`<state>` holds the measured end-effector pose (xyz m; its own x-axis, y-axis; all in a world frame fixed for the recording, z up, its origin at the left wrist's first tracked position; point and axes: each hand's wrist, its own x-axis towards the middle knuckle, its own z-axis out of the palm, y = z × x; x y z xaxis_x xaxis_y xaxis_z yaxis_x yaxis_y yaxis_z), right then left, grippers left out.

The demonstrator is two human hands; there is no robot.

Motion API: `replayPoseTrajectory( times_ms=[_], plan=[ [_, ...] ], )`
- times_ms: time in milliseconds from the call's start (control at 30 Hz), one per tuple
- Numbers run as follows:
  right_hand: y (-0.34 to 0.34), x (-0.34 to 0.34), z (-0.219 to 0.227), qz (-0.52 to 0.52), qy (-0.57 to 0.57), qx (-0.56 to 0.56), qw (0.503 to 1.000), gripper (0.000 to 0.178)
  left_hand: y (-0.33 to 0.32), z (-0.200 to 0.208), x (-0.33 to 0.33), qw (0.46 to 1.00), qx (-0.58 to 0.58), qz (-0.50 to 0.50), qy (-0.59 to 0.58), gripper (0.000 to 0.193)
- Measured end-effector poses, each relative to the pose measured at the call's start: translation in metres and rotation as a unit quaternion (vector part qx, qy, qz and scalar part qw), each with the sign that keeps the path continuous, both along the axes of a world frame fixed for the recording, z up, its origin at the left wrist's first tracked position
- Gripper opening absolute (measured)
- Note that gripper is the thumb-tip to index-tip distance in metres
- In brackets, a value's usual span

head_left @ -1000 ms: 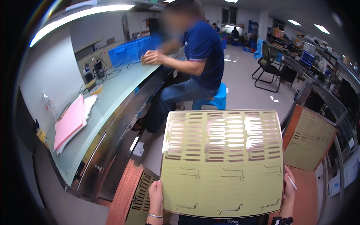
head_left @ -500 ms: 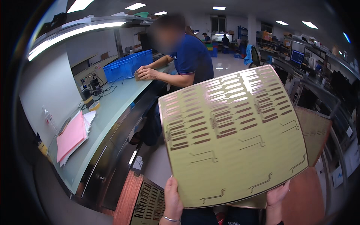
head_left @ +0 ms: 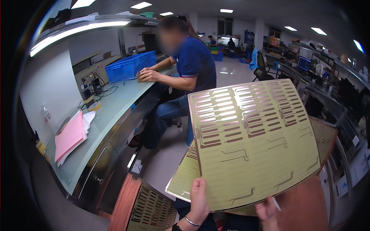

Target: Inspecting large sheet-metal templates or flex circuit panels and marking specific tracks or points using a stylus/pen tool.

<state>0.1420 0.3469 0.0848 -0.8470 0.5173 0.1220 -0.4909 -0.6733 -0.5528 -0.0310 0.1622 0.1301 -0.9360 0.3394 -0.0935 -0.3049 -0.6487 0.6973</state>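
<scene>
A large yellow-green circuit board panel with copper-coloured patterns is tilted up in front of me. My left hand grips its lower left edge, thumb on the front face and the other fingers mostly hidden behind. Just below the panel's lower right edge is my right hand, with a short white stick between its fingers. Whether that hand also touches the panel, I cannot tell. Another yellow-green panel shows partly behind the first, at its left.
At lower left, a patterned panel lies beside a reddish wood-grain surface. Brown boards stand at right. The glass-topped bench holds pink papers and a blue crate. A co-worker sits there, handling a small brown piece.
The panel has shifted right and slightly down, uncovering the second panel behind it. My left hand has moved right with it. The right hand has moved left, and a white stick now shows in it.
</scene>
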Motion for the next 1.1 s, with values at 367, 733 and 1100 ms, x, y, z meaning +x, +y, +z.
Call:
replayPoseTrajectory(
  times_ms=[367,733,1100],
  plan=[
    [0.095,0.052,0.051,-0.349,-0.005,0.033,0.937,0.042,-0.006,0.04,0.003,0.922,-0.076,-0.362,0.114,0.037],
    [0.21,0.204,0.087,-0.662,-0.11,0.028,0.741,0.04,-0.046,-0.021,-0.028,0.952,-0.165,-0.252,0.049,0.037],
    [0.269,0.224,0.006,-0.645,-0.366,0.005,0.671,0.018,-0.058,-0.045,-0.029,0.943,-0.269,-0.197,-0.001,0.036]
  ],
)
